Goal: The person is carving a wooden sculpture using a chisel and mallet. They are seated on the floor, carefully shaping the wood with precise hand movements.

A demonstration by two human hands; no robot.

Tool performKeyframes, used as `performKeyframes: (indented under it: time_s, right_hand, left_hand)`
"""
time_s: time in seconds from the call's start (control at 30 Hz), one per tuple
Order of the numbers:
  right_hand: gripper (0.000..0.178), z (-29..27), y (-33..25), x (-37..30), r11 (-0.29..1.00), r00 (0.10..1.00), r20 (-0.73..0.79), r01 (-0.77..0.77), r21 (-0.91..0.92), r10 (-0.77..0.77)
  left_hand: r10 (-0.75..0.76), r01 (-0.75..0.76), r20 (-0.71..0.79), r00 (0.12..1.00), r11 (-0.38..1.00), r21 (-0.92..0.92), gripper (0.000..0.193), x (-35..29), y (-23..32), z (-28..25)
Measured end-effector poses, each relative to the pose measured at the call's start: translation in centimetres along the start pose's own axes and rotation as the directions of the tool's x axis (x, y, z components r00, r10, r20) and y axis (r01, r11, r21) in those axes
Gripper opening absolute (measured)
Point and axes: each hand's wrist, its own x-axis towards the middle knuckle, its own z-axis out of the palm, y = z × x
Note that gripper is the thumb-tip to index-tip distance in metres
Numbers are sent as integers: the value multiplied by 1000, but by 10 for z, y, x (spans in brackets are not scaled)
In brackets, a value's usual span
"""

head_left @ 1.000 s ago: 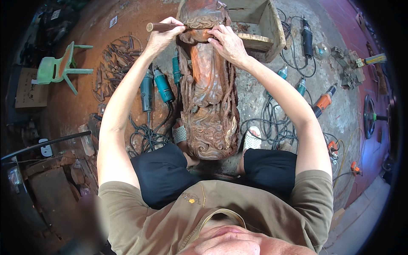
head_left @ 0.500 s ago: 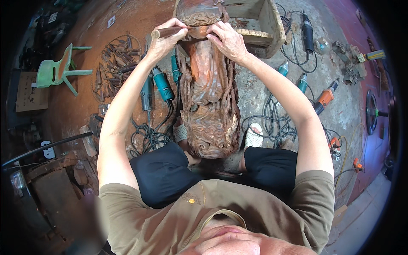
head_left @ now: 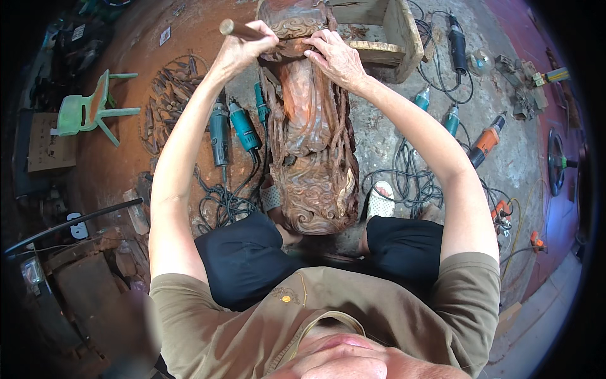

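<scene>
A long carved wooden sculpture (head_left: 309, 114) with swirling reliefs and stem-like ridges lies lengthwise before me, between my feet. At its far part, my left hand (head_left: 246, 50) is closed around a carving chisel (head_left: 237, 29), whose round wooden handle sticks out up and to the left. The chisel's thin shaft runs rightward, low over the wood. From the other side my right hand (head_left: 338, 62) rests on the carving, fingers bent and pinched around the tip end of the shaft. The cutting edge itself is hidden by those fingers.
Loose chisels (head_left: 170, 98) lie heaped at the left, near a green chair (head_left: 85, 114). Teal grinders (head_left: 243, 125) and tangled cords flank the sculpture. A wooden box frame (head_left: 404, 47) stands at far right, a black grinder (head_left: 457, 47) beyond it, an orange one (head_left: 486, 142) nearer.
The chisel's handle end has tipped upward and away, with my left hand turning along with it. My right hand has shifted slightly left and away, still at the carving.
</scene>
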Motion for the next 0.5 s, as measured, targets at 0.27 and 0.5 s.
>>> performKeyframes:
  time_s: [0.27, 0.5]
  right_hand:
    - [32, -1, 2, 0, 1000, 1000, 13, -1, 19, 1]
    - [32, 1, 2, 2, 1000, 1000, 6, 12, 7, -12]
  left_hand:
    - [125, -109, -89, 988, 979, 170, 16, 3, -4, 13]
    - [45, -43, -96, 994, 999, 27, 16, 13, -8, 16]
